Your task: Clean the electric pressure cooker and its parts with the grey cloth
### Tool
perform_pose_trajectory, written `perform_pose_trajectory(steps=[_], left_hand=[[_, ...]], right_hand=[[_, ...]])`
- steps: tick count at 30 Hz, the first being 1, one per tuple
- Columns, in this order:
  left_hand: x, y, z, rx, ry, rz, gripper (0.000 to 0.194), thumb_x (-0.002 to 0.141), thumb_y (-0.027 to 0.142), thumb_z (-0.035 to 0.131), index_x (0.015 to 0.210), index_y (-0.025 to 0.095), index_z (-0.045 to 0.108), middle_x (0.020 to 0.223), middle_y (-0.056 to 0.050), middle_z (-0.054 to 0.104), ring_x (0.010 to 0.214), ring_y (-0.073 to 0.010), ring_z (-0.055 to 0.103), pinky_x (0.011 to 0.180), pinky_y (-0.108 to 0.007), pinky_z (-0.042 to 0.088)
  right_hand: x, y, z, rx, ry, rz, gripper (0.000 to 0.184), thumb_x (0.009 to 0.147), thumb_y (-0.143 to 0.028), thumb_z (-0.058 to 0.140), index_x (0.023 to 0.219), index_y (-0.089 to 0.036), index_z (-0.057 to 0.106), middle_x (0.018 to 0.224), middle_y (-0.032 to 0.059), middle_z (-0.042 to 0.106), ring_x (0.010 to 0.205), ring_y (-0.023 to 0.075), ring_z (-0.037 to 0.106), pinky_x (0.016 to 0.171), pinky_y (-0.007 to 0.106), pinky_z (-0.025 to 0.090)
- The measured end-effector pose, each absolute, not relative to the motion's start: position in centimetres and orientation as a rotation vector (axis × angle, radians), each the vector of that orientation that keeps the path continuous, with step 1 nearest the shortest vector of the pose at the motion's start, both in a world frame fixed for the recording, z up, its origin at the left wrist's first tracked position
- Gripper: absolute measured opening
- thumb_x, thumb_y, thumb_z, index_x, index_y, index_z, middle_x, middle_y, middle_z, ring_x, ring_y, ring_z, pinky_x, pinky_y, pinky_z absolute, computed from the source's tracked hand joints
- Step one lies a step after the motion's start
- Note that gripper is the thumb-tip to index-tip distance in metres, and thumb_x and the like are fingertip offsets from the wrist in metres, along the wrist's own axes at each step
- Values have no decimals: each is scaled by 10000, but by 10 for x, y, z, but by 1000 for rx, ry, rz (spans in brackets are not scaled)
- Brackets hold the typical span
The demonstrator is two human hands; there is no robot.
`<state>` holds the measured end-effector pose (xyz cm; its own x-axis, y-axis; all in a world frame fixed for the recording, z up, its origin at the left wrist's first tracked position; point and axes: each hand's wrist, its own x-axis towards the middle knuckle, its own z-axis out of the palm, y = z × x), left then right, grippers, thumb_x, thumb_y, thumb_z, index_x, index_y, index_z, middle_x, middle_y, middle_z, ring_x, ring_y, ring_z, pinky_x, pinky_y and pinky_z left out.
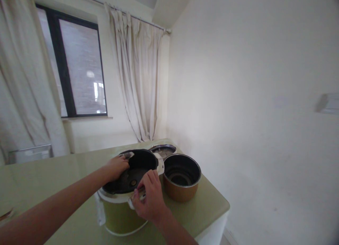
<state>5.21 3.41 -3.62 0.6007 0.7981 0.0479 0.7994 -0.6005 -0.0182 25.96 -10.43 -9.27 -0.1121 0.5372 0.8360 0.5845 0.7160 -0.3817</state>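
Observation:
A green-and-white electric cooker (122, 216) stands on the table, uncovered, its black interior showing a round metal piece at the bottom. My left hand (118, 166) reaches over its far left side, fingers bent down at the inner rim beside a small whitish-grey piece (127, 155); I cannot tell whether that is a cloth or part of the cooker. At the near side, my right hand (150, 195) is closed in a pinch on the front rim. Just to the right, apart from both hands, sits a brown pot (182, 192) with a black inside.
Behind the cooker and pot lies a round dark-rimmed lid-like piece (164, 151). The pale green table (212, 202) ends in a rounded corner at the right, near a white wall (251, 96). A window (82, 68) and curtains (140, 75) are at the back.

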Motion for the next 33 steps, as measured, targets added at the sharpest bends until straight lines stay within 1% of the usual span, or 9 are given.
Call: perform_pose_trajectory(steps=[3, 5, 10, 13, 19, 23, 25, 29, 33], left_hand=[[65, 44, -43, -2713, -1113, -16, 247, 820, 45, 663, 889, 222, 821, 1187, -157, 775, 1250, -333, 634, 1118, -487, 443], [74, 50, -44, -2707, -951, -26, 265, 865, 38, 641, 898, 234, 816, 1221, -137, 765, 1264, -313, 611, 1137, -499, 422], [91, 62, -40, -2807, -460, -33, 320, 941, 59, 607, 1051, 291, 797, 1302, -91, 728, 1364, -272, 539, 1252, -503, 314], [101, 62, -39, -2857, -299, -42, 317, 966, 84, 606, 1102, 303, 790, 1294, -92, 729, 1362, -276, 548, 1236, -498, 363], [118, 53, -43, -2833, -731, 142, 363, 1009, 109, 518, 1247, 235, 762, 1425, -131, 681, 1431, -358, 488, 1073, -489, 514], [112, 50, -41, -2776, -937, 228, 415, 894, 92, 628, 1267, 209, 768, 1422, -169, 684, 1398, -434, 516, 942, -491, 585], [108, 49, -38, -2748, -1031, 273, 461, 831, 116, 693, 1278, 201, 771, 1405, -182, 695, 1386, -457, 533, 960, -519, 588], [106, 50, -33, -2692, -1248, 346, 506, 787, 183, 725, 1290, 203, 778, 1359, -195, 728, 1357, -438, 594, 1074, -545, 542], [111, 58, -31, -2664, -1399, 316, 456, 760, 235, 739, 1207, 185, 817, 1232, -220, 780, 1210, -412, 709, 1045, -515, 564]], right_hand=[[260, -105, -91, -905, -1776, -48, 287, 676, -146, 639, 863, -245, 446, 914, 28, 529, 931, 242, 528, 794, 382, 422], [260, -106, -89, -920, -1789, -47, 309, 661, -133, 646, 857, -247, 437, 910, 25, 526, 931, 242, 528, 787, 377, 416], [261, -105, -88, -923, -1794, -33, 309, 663, -136, 642, 859, -248, 431, 916, 27, 525, 929, 246, 523, 778, 379, 410], [261, -105, -90, -906, -1779, -15, 292, 674, -146, 631, 868, -245, 436, 920, 30, 526, 934, 249, 519, 773, 382, 403], [261, -108, -90, -904, -1773, -26, 285, 686, -141, 623, 879, -244, 440, 921, 29, 523, 929, 246, 513, 778, 385, 394], [262, -109, -90, -920, -1787, -16, 279, 703, -136, 630, 889, -242, 451, 935, 32, 529, 941, 249, 508, 790, 383, 390], [262, -110, -89, -917, -1784, -4, 264, 712, -136, 618, 889, -239, 451, 939, 34, 526, 944, 249, 504, 790, 382, 384], [262, -110, -89, -902, -1778, 11, 245, 724, -135, 598, 894, -235, 452, 943, 36, 521, 944, 246, 500, 786, 381, 372], [262, -110, -89, -904, -1764, 5, 234, 733, -136, 589, 890, -235, 447, 932, 32, 516, 934, 243, 497, 787, 383, 367]])
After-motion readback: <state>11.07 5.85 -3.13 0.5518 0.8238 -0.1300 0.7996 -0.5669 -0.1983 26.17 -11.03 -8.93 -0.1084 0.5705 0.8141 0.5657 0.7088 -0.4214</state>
